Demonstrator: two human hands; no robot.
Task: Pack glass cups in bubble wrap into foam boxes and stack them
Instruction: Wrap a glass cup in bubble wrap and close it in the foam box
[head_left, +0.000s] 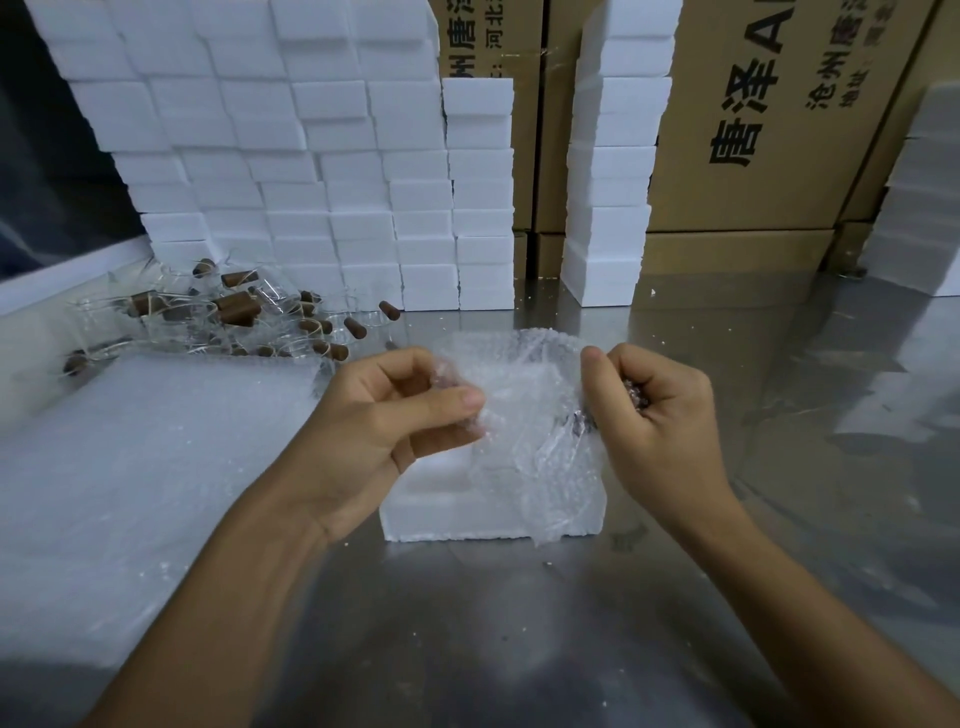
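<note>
Across the lower two thirds of the frame runs a shiny metal tabletop (467, 623), flecked with white foam crumbs. Behind it, filling the upper left, rises a wall of stacked white foam boxes (270, 156), with a narrower foam column (613, 171) right of centre and brown printed cartons (769, 130) behind that. At left, a broad pile of bubble-wrap sheets (130, 467) lies on the table, and just above it sits a heap of glass cups with brown stoppers (223, 317). At centre, an open foam box (447, 499) rests on the table. Over it hangs a bubble-wrapped bundle (530, 410); its contents are too blurred to tell. The left hand (384, 421) pinches the wrap's left edge between thumb and curled fingers; the right hand (660, 415) grips its right edge, fingers curled tight.
</note>
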